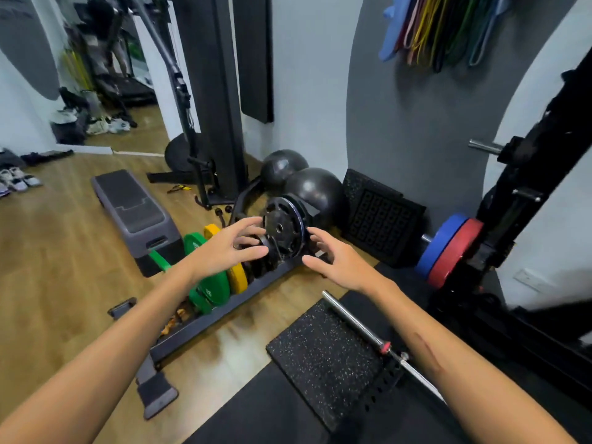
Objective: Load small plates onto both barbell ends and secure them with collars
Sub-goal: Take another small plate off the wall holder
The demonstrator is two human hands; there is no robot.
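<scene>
A small black plate [283, 229] with holes stands upright at the far end of the floor plate rack [205, 322], ahead of me. My left hand [224, 248] is just left of it with fingers spread, holding nothing. My right hand [336, 261] is just right of it, fingers apart and curled, also holding nothing. Neither hand clearly touches the plate. A bare chrome barbell sleeve [352, 318] lies over a speckled rubber mat [320, 350] at lower right, with a red ring on the shaft.
Green plates [205, 293] and yellow plates [238, 277] stand in the rack. A grey step platform [134, 209] lies left. Two black balls [307, 187] rest by the wall. Blue and red plates [448, 248] hang on the black rack at right.
</scene>
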